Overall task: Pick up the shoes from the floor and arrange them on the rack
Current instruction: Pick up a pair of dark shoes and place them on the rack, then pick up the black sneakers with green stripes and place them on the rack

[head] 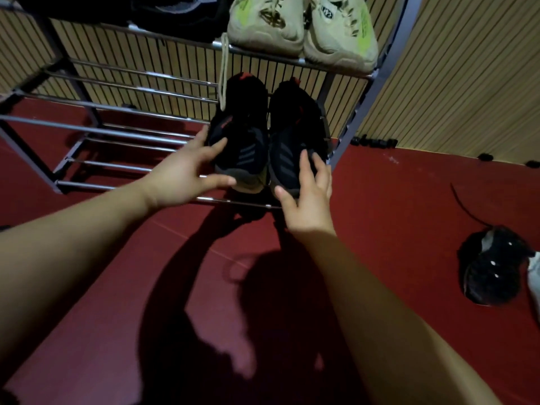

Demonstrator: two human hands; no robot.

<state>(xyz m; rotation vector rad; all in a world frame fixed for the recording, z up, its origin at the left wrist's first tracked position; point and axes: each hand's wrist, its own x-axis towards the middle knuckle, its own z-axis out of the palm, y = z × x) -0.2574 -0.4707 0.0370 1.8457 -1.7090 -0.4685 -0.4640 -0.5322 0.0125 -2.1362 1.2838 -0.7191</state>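
Observation:
A pair of black shoes with grey stripes and red accents rests on the right end of the metal rack's [117,135] middle shelf, toes toward me. My left hand [187,173] is spread around the toe of the left black shoe [242,138], fingers apart and lightly touching it. My right hand [309,194] clasps the toe of the right black shoe [295,127], thumb on its front and fingers on top. Another black shoe [491,267] lies on the red floor at the far right.
On the top shelf sit a beige pair [266,21] with a lace [223,74] hanging down, and dark shoes [175,13] to its left. The slatted wall [453,83] is behind. A white item [535,276] shows at the right edge.

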